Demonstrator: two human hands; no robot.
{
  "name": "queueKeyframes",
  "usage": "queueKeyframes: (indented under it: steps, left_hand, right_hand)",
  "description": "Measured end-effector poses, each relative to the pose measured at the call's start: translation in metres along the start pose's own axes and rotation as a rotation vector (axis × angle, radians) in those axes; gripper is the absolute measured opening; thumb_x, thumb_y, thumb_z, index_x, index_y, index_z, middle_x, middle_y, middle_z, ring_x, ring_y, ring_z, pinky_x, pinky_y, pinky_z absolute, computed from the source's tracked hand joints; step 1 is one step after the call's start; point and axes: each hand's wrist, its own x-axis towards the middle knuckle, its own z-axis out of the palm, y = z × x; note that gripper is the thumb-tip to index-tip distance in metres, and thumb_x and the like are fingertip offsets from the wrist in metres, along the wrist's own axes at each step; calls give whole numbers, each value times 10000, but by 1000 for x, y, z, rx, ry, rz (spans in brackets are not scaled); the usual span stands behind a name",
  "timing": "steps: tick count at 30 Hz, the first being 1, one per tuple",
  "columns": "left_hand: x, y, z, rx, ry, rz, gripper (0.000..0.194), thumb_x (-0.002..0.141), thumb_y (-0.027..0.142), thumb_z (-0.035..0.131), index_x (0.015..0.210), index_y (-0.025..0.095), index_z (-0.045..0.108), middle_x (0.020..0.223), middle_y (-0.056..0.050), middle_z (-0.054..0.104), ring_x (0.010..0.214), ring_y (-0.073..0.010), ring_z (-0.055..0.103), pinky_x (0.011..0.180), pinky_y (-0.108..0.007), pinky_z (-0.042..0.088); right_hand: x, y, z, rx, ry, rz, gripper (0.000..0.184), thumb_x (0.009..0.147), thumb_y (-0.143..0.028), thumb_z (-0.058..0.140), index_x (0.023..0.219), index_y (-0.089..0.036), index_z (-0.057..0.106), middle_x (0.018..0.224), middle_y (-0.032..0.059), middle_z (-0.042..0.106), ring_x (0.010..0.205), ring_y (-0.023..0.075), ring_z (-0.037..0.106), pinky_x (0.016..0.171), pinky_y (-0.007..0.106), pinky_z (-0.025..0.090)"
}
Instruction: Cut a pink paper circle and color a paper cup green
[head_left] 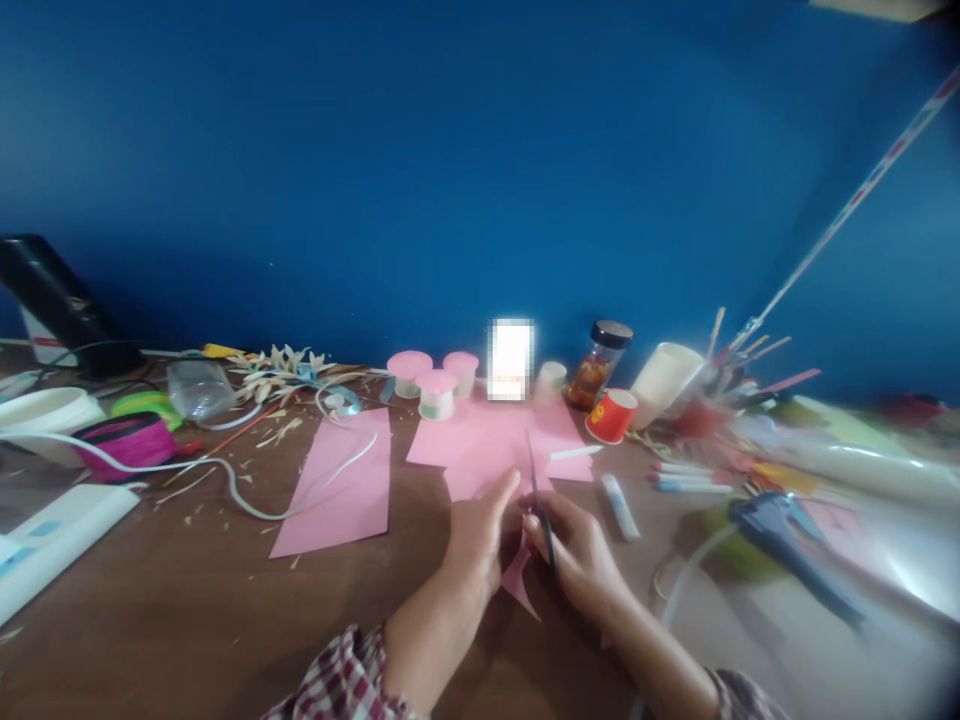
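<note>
My left hand (476, 540) is closed on a sheet of pink paper (476, 465), its thumb lying along the near edge. In my right hand (581, 550) are scissors (550, 540) with dark handles, their blades pointing away from me along the right side of that paper. A narrow pink paper strip (519, 582) hangs down between my hands. Behind the held paper, more pink paper (431, 440) lies on the table, with a white pen-like stick (575, 453) on its right part. How far the blades are apart is hard to make out.
Three small cups with pink round tops (436, 383) stand near the wall. At right are a dark-lidded jar (600, 365), red paper cup (611, 415), glue stick (619, 508) and blurred glue gun (795, 555). Left lie a pink sheet (337, 485), white cable (247, 508) and power strip (64, 545).
</note>
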Motion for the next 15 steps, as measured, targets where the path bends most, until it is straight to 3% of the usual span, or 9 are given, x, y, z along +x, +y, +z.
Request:
queueKeyframes:
  steps: [15]
  left_hand:
    - [2, 0, -2, 7, 12, 9, 256, 605, 257, 791, 742, 115, 628, 551, -5, 594, 485, -144, 592, 473, -257, 499]
  right_hand:
    - [0, 0, 1, 9, 10, 25, 305, 851, -363, 583, 1045, -134, 633, 694, 17, 612, 638, 158, 557, 604, 250, 454]
